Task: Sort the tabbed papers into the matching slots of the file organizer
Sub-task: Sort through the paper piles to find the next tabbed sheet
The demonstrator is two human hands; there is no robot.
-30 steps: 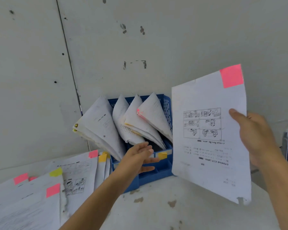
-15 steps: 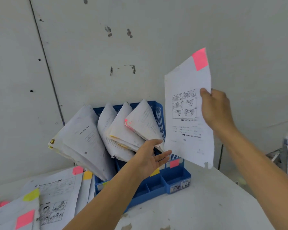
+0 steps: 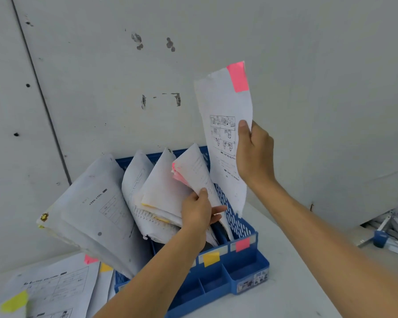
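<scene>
A blue file organizer point(image 3: 244, 228) stands on the table against the wall, its slots stuffed with leaning paper bundles. Its front rail carries a pink label point(image 3: 242, 244) at the rightmost slot and a yellow label point(image 3: 211, 258) beside it. My right hand point(image 3: 254, 154) pinches a white sheet with a pink tab point(image 3: 223, 143), held upright with its lower edge over the rightmost slot. My left hand point(image 3: 199, 211) holds the pink-tabbed bundle point(image 3: 193, 171) in that slot, thumb on its front, pulling it leftward away from the organizer's right wall.
Loose sheets with pink and yellow tabs point(image 3: 55, 288) lie on the table at the lower left. A thick bundle point(image 3: 90, 214) leans far out of the leftmost slot. The wall rises right behind the organizer. Metal and blue objects point(image 3: 381, 232) sit at the far right.
My right hand turned the pink-tabbed sheet edge-on and brought it left and down toward the rightmost slot. My left hand rose from in front of the organizer and took hold of the pink-tabbed bundle.
</scene>
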